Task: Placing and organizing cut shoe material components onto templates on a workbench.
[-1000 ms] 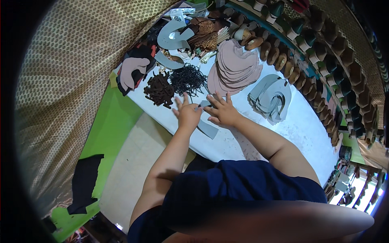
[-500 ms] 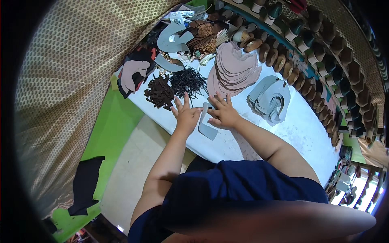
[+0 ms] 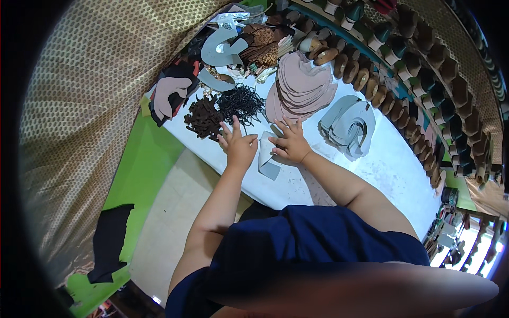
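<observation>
A grey curved piece of sheet material (image 3: pixel 269 169) lies on the white table between my hands. My left hand (image 3: pixel 238 150) is at its left side, fingers spread, close to the dark brown strips (image 3: pixel 203 117) and the tangled black chain-like strands (image 3: pixel 239 106). On the other side, my right hand (image 3: pixel 293 142) has its fingers apart, with the index finger and thumb reaching to the piece's right edge; whether they press on it I cannot tell. Farther right rests a stack of similar grey curved pieces (image 3: pixel 347 124). A pile of pinkish curved pieces (image 3: pixel 302 87) sits beyond my right hand.
Single grey curved pieces (image 3: pixel 221 47) and leopard-patterned material (image 3: pixel 266 45) lie at the table's far end. A pink piece rests on dark material (image 3: pixel 170 95) at the far left. Rows of wooden shoe lasts (image 3: pixel 366 79) line the right side. A patterned curtain (image 3: pixel 95 116) hangs left.
The view has shifted slightly. The grey piece between my hands looks broader and flatter than the narrow curved strip seen before. Both hands stay spread beside it.
</observation>
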Action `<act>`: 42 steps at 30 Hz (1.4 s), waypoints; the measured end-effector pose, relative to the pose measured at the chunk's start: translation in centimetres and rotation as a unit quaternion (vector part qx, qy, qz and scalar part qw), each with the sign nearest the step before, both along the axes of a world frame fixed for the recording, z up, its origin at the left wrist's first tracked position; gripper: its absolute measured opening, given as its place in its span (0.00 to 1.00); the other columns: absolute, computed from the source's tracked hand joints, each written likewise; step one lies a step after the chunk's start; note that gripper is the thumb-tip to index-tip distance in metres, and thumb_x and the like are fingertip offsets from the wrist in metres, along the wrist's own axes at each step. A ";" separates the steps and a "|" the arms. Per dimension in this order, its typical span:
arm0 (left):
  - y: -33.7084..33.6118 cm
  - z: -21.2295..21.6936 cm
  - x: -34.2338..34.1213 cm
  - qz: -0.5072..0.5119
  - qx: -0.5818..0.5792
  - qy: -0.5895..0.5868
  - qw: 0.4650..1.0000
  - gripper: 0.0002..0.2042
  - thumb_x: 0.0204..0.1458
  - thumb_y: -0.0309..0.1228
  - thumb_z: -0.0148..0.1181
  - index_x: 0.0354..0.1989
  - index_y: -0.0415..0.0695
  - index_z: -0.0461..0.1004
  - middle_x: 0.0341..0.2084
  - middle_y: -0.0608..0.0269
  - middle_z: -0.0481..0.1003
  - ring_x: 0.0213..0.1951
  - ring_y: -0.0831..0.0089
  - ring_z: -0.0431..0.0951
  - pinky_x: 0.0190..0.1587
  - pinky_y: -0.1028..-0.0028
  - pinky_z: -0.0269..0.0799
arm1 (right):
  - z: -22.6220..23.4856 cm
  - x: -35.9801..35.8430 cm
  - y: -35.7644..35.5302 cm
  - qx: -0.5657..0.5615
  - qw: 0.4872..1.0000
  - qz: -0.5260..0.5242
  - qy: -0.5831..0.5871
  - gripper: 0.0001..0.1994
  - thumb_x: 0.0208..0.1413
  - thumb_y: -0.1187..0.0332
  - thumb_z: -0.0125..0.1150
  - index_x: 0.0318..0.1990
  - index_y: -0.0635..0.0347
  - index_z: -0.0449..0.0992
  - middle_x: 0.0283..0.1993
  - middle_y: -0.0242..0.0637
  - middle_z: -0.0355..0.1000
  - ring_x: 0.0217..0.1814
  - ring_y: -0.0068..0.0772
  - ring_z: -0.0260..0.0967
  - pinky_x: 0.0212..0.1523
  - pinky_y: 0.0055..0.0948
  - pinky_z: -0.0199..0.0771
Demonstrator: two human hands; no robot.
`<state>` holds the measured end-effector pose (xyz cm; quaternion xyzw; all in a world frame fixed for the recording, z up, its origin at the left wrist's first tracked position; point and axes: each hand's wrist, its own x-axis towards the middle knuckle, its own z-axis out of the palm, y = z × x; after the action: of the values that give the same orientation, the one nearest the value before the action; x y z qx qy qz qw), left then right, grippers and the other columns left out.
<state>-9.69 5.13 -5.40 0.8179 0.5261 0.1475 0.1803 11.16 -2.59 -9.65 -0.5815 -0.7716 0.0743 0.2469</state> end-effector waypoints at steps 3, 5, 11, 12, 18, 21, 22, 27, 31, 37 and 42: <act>0.3 -0.6 0.3 -0.015 -0.017 -0.008 1.000 0.06 0.47 0.38 0.68 0.33 0.60 0.87 0.74 0.52 0.48 0.74 0.39 0.33 0.71 0.40 0.28 | -0.1 0.0 0.0 0.002 1.000 -0.004 0.001 0.19 0.52 0.46 0.62 0.49 0.38 0.83 0.74 0.42 0.55 0.77 0.59 0.43 0.68 0.76 0.24; 0.5 -0.6 0.6 -0.018 -0.026 -0.009 0.999 0.06 0.47 0.38 0.69 0.33 0.60 0.87 0.74 0.52 0.50 0.74 0.39 0.36 0.71 0.40 0.29 | -0.1 0.0 0.0 -0.002 1.000 -0.008 -0.001 0.19 0.52 0.46 0.62 0.49 0.37 0.83 0.74 0.42 0.55 0.77 0.58 0.43 0.68 0.76 0.24; 0.9 -0.8 1.4 -0.024 -0.054 0.041 0.997 0.03 0.48 0.36 0.67 0.28 0.55 0.85 0.73 0.53 0.51 0.75 0.46 0.37 0.71 0.39 0.30 | 0.2 -0.4 0.0 0.018 1.000 -0.024 -0.007 0.18 0.52 0.44 0.62 0.45 0.37 0.84 0.72 0.38 0.58 0.77 0.50 0.45 0.69 0.76 0.27; 1.0 -1.3 1.4 -0.043 -0.046 0.051 0.997 0.02 0.49 0.35 0.66 0.28 0.53 0.83 0.73 0.54 0.52 0.75 0.48 0.39 0.70 0.39 0.30 | 0.4 -0.5 0.0 0.020 1.000 -0.023 -0.007 0.18 0.52 0.44 0.62 0.45 0.37 0.84 0.72 0.38 0.58 0.77 0.50 0.45 0.69 0.76 0.27; 1.5 -0.9 1.4 -0.089 -0.020 0.062 0.994 0.04 0.51 0.31 0.62 0.25 0.50 0.78 0.71 0.56 0.57 0.75 0.54 0.43 0.70 0.37 0.31 | 1.7 -1.4 -0.3 -0.017 0.997 -0.066 -0.017 0.17 0.53 0.55 0.64 0.50 0.45 0.82 0.69 0.39 0.62 0.76 0.49 0.47 0.71 0.72 0.29; 1.7 -0.8 1.3 -0.105 -0.004 0.067 0.992 0.05 0.51 0.31 0.61 0.24 0.50 0.78 0.71 0.59 0.59 0.75 0.56 0.44 0.70 0.36 0.31 | 2.1 -1.5 -0.3 -0.014 0.998 -0.062 -0.008 0.18 0.53 0.60 0.64 0.51 0.49 0.80 0.68 0.38 0.63 0.76 0.48 0.48 0.72 0.70 0.31; 1.8 -0.6 1.3 -0.111 -0.003 0.068 0.992 0.05 0.52 0.30 0.60 0.24 0.51 0.77 0.70 0.60 0.59 0.75 0.58 0.45 0.70 0.36 0.30 | 1.9 -1.4 -0.3 -0.011 0.998 -0.059 -0.012 0.18 0.53 0.59 0.64 0.52 0.48 0.80 0.67 0.39 0.63 0.76 0.49 0.48 0.72 0.70 0.31; 2.1 0.4 1.2 -0.139 -0.020 0.049 0.989 0.06 0.53 0.29 0.59 0.24 0.48 0.77 0.69 0.57 0.61 0.74 0.56 0.47 0.69 0.36 0.25 | 1.9 -1.3 -0.5 -0.020 0.998 -0.059 -0.013 0.21 0.53 0.59 0.64 0.56 0.48 0.77 0.65 0.35 0.65 0.75 0.46 0.50 0.72 0.69 0.32; 2.5 -0.1 0.9 -0.164 -0.017 0.047 0.985 0.07 0.53 0.27 0.56 0.23 0.47 0.76 0.67 0.58 0.64 0.73 0.57 0.51 0.69 0.34 0.26 | 2.0 -1.5 -0.3 -0.029 0.998 -0.053 -0.018 0.23 0.53 0.59 0.64 0.58 0.47 0.75 0.64 0.35 0.65 0.75 0.45 0.50 0.73 0.68 0.32; 2.3 -0.1 1.0 -0.162 0.002 0.050 0.985 0.07 0.52 0.27 0.55 0.23 0.47 0.75 0.65 0.59 0.66 0.72 0.57 0.53 0.69 0.34 0.27 | 1.7 -1.3 -0.2 -0.037 0.997 -0.055 -0.026 0.24 0.53 0.58 0.64 0.59 0.47 0.75 0.65 0.35 0.65 0.75 0.44 0.50 0.73 0.67 0.32; 2.6 0.6 0.9 -0.175 0.005 0.034 0.984 0.06 0.51 0.26 0.54 0.23 0.46 0.74 0.62 0.59 0.69 0.71 0.57 0.55 0.68 0.34 0.29 | 1.9 -1.4 -0.2 -0.045 0.997 -0.046 -0.030 0.25 0.53 0.58 0.64 0.60 0.47 0.73 0.65 0.34 0.65 0.75 0.43 0.50 0.73 0.67 0.32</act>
<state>-8.78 7.73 -4.84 0.9028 0.3797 0.0883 0.1816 9.78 -2.75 -7.72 -0.6289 -0.7469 0.0802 0.2005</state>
